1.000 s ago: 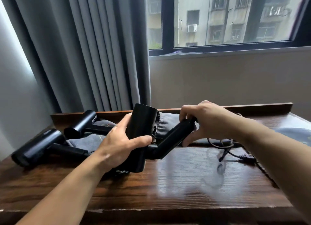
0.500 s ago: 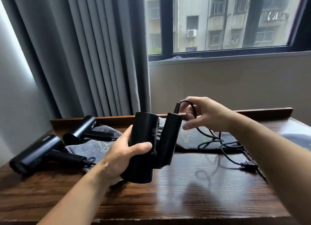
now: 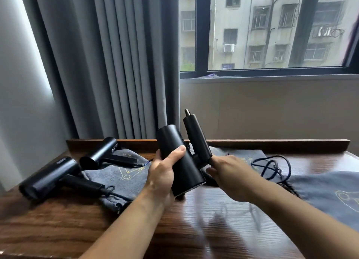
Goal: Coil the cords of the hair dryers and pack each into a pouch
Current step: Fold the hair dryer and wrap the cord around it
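Note:
My left hand point(image 3: 165, 173) grips the barrel of a black hair dryer point(image 3: 180, 159), held upright above the wooden table point(image 3: 194, 231). Its handle point(image 3: 196, 138) is folded up alongside the barrel, with the cord's stub at the top. The fingertips of my right hand point(image 3: 231, 173) sit at the handle's hinge and pinch the black cord there. The rest of the cord point(image 3: 272, 164) lies in loose loops on the table to the right. Grey pouches lie flat at the left point(image 3: 124, 173), behind my hands point(image 3: 244, 157) and at the right point(image 3: 330, 190).
Two more black hair dryers rest at the left, one at the back point(image 3: 97, 152) and one nearer point(image 3: 48, 179), partly on the left pouch. A raised wooden rim point(image 3: 281, 144) runs along the table's back. Grey curtains point(image 3: 116, 64) and a window lie beyond.
The handle has been folded up against the barrel. My right hand has dropped from the handle's tip to the hinge. The left hand has tilted the dryer more upright.

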The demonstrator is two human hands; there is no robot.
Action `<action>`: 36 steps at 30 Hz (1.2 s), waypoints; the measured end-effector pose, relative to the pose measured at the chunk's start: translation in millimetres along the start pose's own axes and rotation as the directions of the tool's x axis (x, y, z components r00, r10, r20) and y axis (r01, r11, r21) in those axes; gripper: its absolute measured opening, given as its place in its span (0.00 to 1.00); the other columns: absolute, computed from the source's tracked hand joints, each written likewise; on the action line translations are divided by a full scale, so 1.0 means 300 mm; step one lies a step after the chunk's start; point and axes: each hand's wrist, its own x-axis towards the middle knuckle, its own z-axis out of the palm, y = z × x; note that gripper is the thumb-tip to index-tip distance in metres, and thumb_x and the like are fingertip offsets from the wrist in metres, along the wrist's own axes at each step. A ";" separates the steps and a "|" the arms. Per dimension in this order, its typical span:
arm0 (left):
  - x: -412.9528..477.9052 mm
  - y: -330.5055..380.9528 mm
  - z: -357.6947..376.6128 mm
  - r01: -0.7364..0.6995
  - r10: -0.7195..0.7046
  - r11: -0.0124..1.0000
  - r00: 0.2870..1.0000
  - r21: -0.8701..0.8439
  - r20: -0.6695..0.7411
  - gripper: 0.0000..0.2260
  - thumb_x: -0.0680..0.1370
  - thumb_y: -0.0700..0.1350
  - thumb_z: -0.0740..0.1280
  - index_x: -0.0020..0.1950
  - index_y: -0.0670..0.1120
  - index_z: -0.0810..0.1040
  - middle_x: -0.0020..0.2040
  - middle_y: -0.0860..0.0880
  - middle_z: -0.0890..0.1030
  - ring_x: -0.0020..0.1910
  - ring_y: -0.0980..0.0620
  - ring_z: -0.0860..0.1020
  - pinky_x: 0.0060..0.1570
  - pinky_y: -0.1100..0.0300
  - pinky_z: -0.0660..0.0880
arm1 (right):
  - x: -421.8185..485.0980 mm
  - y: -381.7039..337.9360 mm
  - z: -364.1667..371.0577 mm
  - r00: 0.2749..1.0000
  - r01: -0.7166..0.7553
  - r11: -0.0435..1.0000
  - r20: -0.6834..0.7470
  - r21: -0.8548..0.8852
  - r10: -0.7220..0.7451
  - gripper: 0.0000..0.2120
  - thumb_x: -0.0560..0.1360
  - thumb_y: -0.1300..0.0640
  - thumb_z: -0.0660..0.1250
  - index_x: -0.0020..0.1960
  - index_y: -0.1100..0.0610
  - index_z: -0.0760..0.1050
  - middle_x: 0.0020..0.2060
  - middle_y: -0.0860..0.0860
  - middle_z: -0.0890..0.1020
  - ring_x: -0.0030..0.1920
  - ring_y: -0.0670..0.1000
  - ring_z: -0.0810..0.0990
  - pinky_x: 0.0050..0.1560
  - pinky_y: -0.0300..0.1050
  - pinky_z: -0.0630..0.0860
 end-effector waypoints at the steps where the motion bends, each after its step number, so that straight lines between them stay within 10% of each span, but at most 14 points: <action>1: -0.001 -0.002 0.004 -0.017 0.017 1.000 1.000 -0.006 -0.019 0.27 0.70 0.47 0.78 0.67 0.44 0.76 0.63 0.32 0.79 0.61 0.30 0.79 0.57 0.31 0.78 | -0.004 0.001 0.000 1.000 0.018 1.000 -0.003 -0.009 -0.018 0.05 0.82 0.53 0.59 0.57 0.48 0.71 0.48 0.54 0.82 0.49 0.59 0.77 0.43 0.51 0.66; 8: 0.010 0.010 0.019 -0.129 0.129 0.992 0.988 0.002 -0.085 0.29 0.66 0.46 0.81 0.64 0.48 0.76 0.55 0.40 0.84 0.54 0.37 0.84 0.52 0.36 0.81 | -0.007 0.029 0.009 0.982 0.074 0.958 -0.147 -0.278 -0.119 0.07 0.78 0.47 0.61 0.44 0.48 0.73 0.33 0.47 0.81 0.40 0.52 0.80 0.49 0.51 0.72; 16: 0.055 0.053 0.026 -0.245 0.253 0.967 0.949 0.066 -0.189 0.22 0.68 0.46 0.80 0.60 0.51 0.79 0.55 0.45 0.85 0.55 0.42 0.84 0.53 0.38 0.82 | -0.008 0.006 -0.028 0.995 -0.023 0.993 -0.099 -0.117 0.011 0.16 0.77 0.37 0.65 0.58 0.47 0.74 0.46 0.46 0.83 0.48 0.54 0.80 0.43 0.48 0.74; 24: 0.060 0.051 0.024 -0.355 0.378 0.923 0.909 0.146 -0.177 0.21 0.71 0.43 0.79 0.61 0.50 0.77 0.50 0.52 0.84 0.49 0.53 0.84 0.53 0.50 0.81 | 0.006 -0.026 -0.022 0.917 -0.317 0.824 -0.068 0.470 0.392 0.12 0.63 0.55 0.79 0.35 0.52 0.75 0.26 0.48 0.78 0.27 0.45 0.73 0.30 0.37 0.70; 30: 0.058 0.053 0.025 -0.365 0.375 0.927 0.913 0.086 -0.160 0.22 0.71 0.44 0.79 0.62 0.49 0.77 0.49 0.52 0.84 0.48 0.53 0.84 0.56 0.47 0.82 | -0.008 -0.055 0.016 0.831 -0.403 0.746 -0.129 0.529 0.541 0.23 0.64 0.61 0.74 0.54 0.44 0.72 0.51 0.47 0.77 0.40 0.50 0.82 0.37 0.38 0.73; 34: 0.065 0.070 0.022 -0.369 0.378 0.926 0.910 0.079 -0.171 0.27 0.67 0.48 0.80 0.63 0.49 0.77 0.50 0.51 0.83 0.51 0.51 0.83 0.58 0.43 0.81 | -0.018 -0.078 0.037 0.816 -0.399 0.360 0.146 0.843 0.560 0.30 0.74 0.70 0.69 0.71 0.53 0.63 0.49 0.62 0.82 0.30 0.53 0.82 0.31 0.47 0.75; 36: 0.066 0.074 0.016 -0.380 0.388 0.922 0.906 0.076 -0.168 0.26 0.69 0.45 0.81 0.64 0.48 0.76 0.49 0.52 0.84 0.50 0.52 0.83 0.61 0.41 0.79 | -0.027 -0.074 0.044 0.854 -0.466 0.525 0.206 0.712 0.478 0.28 0.77 0.64 0.68 0.71 0.51 0.60 0.40 0.56 0.86 0.30 0.47 0.80 0.32 0.44 0.72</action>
